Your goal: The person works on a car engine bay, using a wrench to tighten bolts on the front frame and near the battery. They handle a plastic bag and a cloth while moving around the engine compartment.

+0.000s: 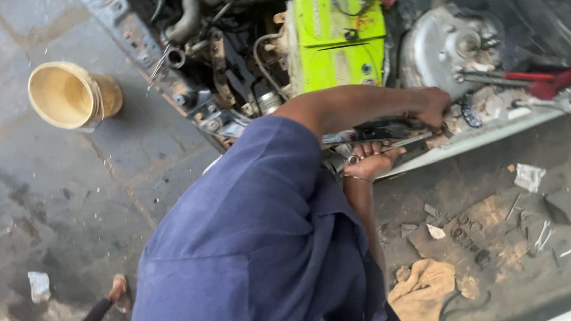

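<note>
I lean over a car's open engine bay in blue overalls (253, 245). My left hand (435, 105) reaches across to the bay's front edge, fingers closed around a dark part beside the far end of a long metal spanner (400, 143). Palm up just below the front panel (502, 132), my right hand (371, 162), with a thin bracelet at the wrist, grips the spanner's ring end. A bright green battery (334, 36) sits behind my left arm. What the spanner is fitted on is hidden by my hands.
A round silver engine part (440, 51) and red-handled pliers (539, 81) lie right of the battery. On the ground are a yellow bucket (69, 95) to the left, and a tan rag (424, 291), cardboard with metal rings (468, 230), crumpled paper (529, 176) and a stone (563, 207) to the right.
</note>
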